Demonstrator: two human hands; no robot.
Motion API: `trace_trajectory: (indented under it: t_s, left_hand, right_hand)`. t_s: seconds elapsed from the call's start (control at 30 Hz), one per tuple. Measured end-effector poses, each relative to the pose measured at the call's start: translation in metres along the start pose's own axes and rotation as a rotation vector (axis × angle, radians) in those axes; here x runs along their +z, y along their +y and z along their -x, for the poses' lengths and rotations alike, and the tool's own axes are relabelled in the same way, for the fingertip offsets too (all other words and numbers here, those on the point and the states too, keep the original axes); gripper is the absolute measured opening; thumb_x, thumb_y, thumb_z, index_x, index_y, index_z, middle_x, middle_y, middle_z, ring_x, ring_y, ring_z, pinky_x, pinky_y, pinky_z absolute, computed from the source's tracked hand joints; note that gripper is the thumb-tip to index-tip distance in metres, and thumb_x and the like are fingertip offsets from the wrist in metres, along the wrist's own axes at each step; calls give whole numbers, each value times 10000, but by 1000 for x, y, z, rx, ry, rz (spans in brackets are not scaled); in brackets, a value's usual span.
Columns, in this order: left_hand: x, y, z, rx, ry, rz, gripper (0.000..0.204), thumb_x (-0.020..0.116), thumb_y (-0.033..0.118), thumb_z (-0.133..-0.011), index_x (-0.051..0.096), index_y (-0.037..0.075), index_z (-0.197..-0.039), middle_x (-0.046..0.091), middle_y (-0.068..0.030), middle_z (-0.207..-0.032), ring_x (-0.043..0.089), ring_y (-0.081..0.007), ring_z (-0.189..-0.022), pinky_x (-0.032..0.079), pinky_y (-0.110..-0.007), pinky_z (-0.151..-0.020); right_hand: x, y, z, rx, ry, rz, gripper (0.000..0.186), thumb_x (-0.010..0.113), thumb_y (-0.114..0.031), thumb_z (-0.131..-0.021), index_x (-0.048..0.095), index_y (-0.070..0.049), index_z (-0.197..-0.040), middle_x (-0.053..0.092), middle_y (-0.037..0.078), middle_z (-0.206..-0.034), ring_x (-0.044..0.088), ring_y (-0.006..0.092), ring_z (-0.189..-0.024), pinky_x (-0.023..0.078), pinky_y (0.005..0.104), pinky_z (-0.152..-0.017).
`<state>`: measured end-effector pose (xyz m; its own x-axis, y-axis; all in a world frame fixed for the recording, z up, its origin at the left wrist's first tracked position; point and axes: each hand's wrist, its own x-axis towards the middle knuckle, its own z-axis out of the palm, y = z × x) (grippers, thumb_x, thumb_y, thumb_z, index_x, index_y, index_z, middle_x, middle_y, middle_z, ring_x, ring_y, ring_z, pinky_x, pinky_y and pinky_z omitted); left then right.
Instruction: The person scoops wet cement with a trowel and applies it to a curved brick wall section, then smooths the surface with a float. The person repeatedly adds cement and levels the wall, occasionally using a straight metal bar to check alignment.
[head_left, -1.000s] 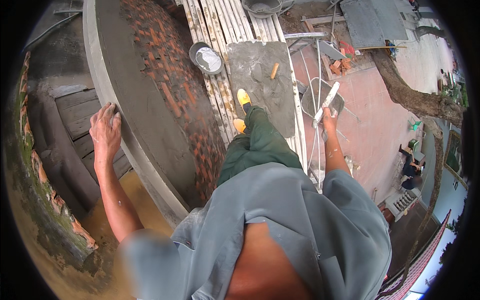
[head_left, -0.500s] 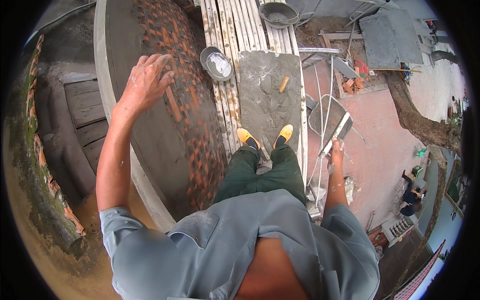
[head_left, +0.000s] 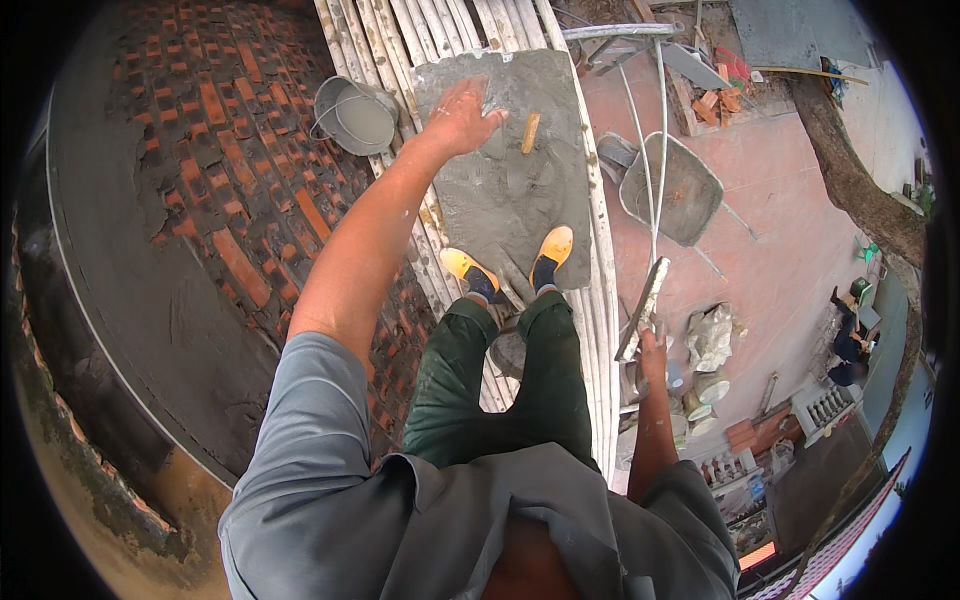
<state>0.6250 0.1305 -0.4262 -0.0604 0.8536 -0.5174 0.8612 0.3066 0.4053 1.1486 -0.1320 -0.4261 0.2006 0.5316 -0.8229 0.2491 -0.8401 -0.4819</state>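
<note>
My left hand [head_left: 462, 118] reaches over a board of wet grey mortar [head_left: 470, 205], its fingers stretched out and nothing in them. Just right of that hand a wooden handle [head_left: 530, 132] sticks out of the mortar; whatever it belongs to is coated or buried. Off the right side of the platform, my right hand [head_left: 652, 352] grips a plastering float [head_left: 645, 308], seen nearly edge-on and crusted with mortar. Left of the board stands a grey bucket [head_left: 358, 115] with pale, cloudy contents. My feet in yellow shoes [head_left: 555, 243] are at the board's near end.
Pale poles [head_left: 603, 330] form the raised platform under me. To the left runs a brick wall [head_left: 235, 265], partly covered with grey render [head_left: 110, 260]. Below on the right are a wheelbarrow [head_left: 672, 190], a tree trunk [head_left: 850, 170] and a person [head_left: 850, 335] farther off.
My left hand has moved from in front of the wall to above the mortar board. My right hand, still holding the float, has come lower and nearer. The view has shifted.
</note>
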Motion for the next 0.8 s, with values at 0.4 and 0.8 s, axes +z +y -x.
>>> trace_trajectory:
  t_s: [0.4,0.8]
  left_hand:
    - [231,16,-189,87,-147,-189,724,611,438,-1006,354,137,-1612,346,-138,-1654,312,-387,-1524,320,-492,-1251]
    - [283,-65,-168,159,-477,-550,362,697,231,-934,710,68,-1258,712,-133,-1271,672,-364,-1205,572,-414,-980]
  right_hand:
    - [-27,116,-27,342,170,-152,603,645,-247,-910,474,-94,-1467,589,42,-1093,540,131,-911,423,252,-761]
    - [12,105,-88,243,66,-131,601,611,-257,-906,445,-18,-1432,604,128,-1183,553,195,-1064,426,337,-975]
